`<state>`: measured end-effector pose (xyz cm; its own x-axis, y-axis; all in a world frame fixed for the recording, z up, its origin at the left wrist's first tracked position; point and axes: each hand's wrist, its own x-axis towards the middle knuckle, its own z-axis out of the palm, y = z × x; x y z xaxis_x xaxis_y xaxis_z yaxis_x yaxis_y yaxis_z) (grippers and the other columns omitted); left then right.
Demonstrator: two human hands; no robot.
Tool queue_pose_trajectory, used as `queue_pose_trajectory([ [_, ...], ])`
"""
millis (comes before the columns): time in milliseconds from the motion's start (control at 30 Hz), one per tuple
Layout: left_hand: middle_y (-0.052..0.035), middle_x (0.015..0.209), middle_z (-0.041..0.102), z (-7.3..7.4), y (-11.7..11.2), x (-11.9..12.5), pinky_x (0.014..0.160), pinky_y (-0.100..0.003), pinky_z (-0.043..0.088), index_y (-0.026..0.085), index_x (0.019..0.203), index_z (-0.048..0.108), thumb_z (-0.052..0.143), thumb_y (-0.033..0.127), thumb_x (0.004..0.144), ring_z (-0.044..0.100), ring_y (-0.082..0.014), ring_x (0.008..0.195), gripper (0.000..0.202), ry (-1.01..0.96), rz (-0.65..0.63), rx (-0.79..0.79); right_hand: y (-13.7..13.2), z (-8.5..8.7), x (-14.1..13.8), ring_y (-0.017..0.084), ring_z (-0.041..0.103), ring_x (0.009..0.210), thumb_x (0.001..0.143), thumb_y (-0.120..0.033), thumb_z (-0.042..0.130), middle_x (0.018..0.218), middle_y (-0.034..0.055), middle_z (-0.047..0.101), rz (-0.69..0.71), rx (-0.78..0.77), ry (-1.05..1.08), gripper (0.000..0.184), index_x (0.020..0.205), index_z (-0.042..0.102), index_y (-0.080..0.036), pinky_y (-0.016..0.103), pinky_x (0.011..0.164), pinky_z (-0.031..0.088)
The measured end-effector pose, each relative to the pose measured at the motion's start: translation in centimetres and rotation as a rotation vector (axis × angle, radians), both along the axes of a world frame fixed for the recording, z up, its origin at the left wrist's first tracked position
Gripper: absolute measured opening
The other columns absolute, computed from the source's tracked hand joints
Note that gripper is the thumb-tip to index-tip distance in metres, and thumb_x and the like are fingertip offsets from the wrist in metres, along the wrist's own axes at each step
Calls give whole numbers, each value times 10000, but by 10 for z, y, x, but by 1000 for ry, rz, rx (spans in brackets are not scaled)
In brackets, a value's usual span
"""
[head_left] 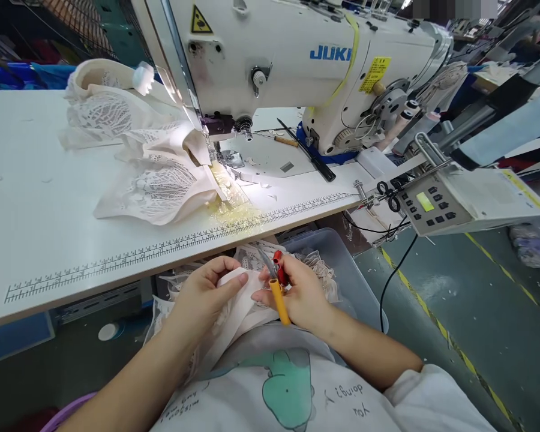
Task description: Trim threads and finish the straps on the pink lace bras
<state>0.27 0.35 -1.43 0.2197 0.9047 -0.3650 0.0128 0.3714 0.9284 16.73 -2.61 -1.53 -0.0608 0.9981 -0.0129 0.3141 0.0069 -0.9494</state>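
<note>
My left hand [207,294] pinches the edge of a white fabric piece [240,300] between thumb and fingers, above my lap. Close beside it, my right hand [308,294] is closed around small scissors [279,300] with an orange handle, a red part and a metal blade pointing up and to the left. The right fingertips are at the fabric's right edge; whether they grip it too is hard to see. More lace-trimmed white fabric [162,186] lies on the table under the head of the sewing machine [270,72], joined to yellowish clear strips [234,207].
A printed ruler [180,243] runs along the front edge of the white table [40,198]. Below the edge stands a grey plastic bin [364,294] with lace pieces. A black pointed tool [312,156] lies by the machine; a control panel [432,204] juts out at right.
</note>
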Motion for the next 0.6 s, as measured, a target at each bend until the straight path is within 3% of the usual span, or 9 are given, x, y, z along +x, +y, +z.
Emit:
queue_pose_trajectory([
  [167,15,725,560,-5,-1,-3,639,-211,408,196,715,582,671,330,658,507,-112,677,170,31,-23,63,1,0,-9,116,474,595,602,-505,696,711,-5,534,30,-134,20,409,742,477,-190,247,552,431],
  [333,-3,718,592,-4,-2,-6,655,-243,431,181,708,577,664,344,660,534,-130,674,191,-2,-47,51,9,6,-17,125,482,636,564,-492,710,765,5,529,12,-86,6,439,785,481,-191,254,573,438],
  [500,-10,720,603,-4,-4,-14,672,-266,463,172,716,560,634,379,685,558,-139,677,222,2,-57,76,14,13,-27,91,407,540,544,-499,703,636,-39,456,92,-166,62,435,705,440,-192,233,512,410],
  [567,-34,791,613,-7,-6,-16,711,-304,486,176,804,556,586,391,724,585,-168,744,231,84,-59,205,16,15,-30,82,389,521,556,-483,699,603,-52,424,123,-181,87,420,685,425,-193,226,502,403],
  [600,-57,878,618,-9,-8,-17,758,-336,490,179,895,548,579,388,729,592,-192,820,269,171,-49,342,16,16,-30,80,388,519,566,-470,697,599,-54,420,125,-169,96,408,682,422,-193,225,505,401],
])
